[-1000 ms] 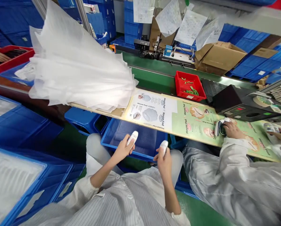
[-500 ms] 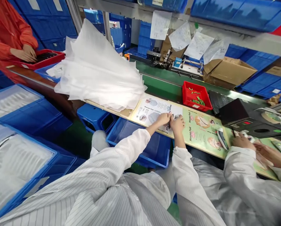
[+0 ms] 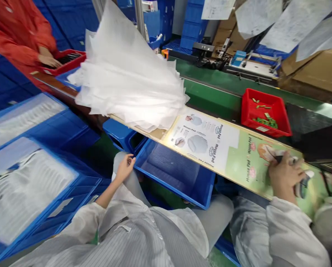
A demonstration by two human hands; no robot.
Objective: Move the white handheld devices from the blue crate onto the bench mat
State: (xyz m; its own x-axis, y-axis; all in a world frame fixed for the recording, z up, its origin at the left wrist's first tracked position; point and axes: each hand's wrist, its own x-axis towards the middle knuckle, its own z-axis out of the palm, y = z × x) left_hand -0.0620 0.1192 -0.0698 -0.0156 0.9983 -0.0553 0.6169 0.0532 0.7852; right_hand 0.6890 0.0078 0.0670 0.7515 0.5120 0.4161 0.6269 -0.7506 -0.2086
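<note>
The left hand (image 3: 123,167) is open and holds nothing. It rests on a gray pant leg (image 3: 129,191) just beside the blue bin (image 3: 168,187). The right hand is out of view. Past the bin, a co-worker's hand (image 3: 284,178) grips a small white thing (image 3: 303,187).

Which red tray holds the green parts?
The tray on the green conveyor, not the far-left tray, which holds dark items under a co-worker's hand.
</note>
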